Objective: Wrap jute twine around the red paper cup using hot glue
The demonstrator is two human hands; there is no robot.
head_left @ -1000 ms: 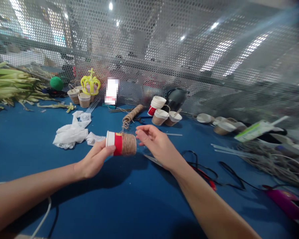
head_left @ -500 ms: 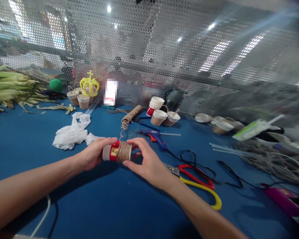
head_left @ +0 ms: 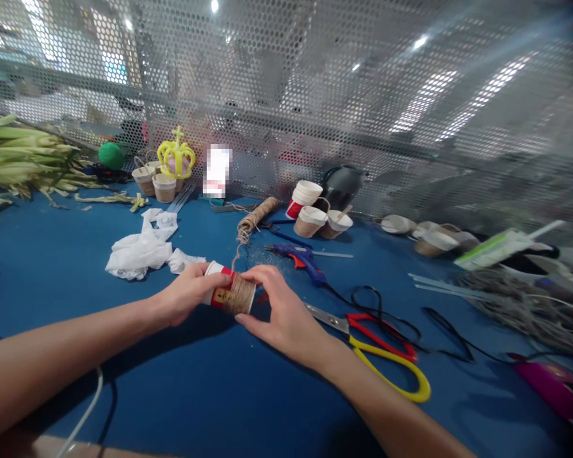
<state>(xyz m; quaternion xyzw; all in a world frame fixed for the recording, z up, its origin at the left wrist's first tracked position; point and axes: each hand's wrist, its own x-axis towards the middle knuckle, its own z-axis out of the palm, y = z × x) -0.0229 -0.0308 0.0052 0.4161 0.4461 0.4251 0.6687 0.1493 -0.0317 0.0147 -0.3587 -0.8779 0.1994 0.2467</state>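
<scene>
A red and white paper cup (head_left: 221, 294) lies on its side between my hands, its right half wrapped in brown twine (head_left: 241, 294). My left hand (head_left: 187, 294) grips the cup's white left end. My right hand (head_left: 279, 305) curves round the wrapped end, thumb below and fingers above, closed on the cup. From the wrapped part a strand runs up to a twine roll (head_left: 258, 213) lying behind. To the right of my hands are a blue glue gun (head_left: 300, 256) and scissors (head_left: 384, 356) with red and yellow handles.
Crumpled white cloth (head_left: 138, 254) lies to the left. Twine-wrapped cups (head_left: 310, 221) stand at the back, beside a dark round object (head_left: 341, 184). A yellow crown (head_left: 176, 156) sits on cups back left. Black cord (head_left: 382, 318) and grey cord (head_left: 520, 292) spread on the right, near a purple object (head_left: 549, 388).
The cup has turned, its right end tilting down, with both hands still on it. The whole view has shifted slightly, so the table items sit a little further right.
</scene>
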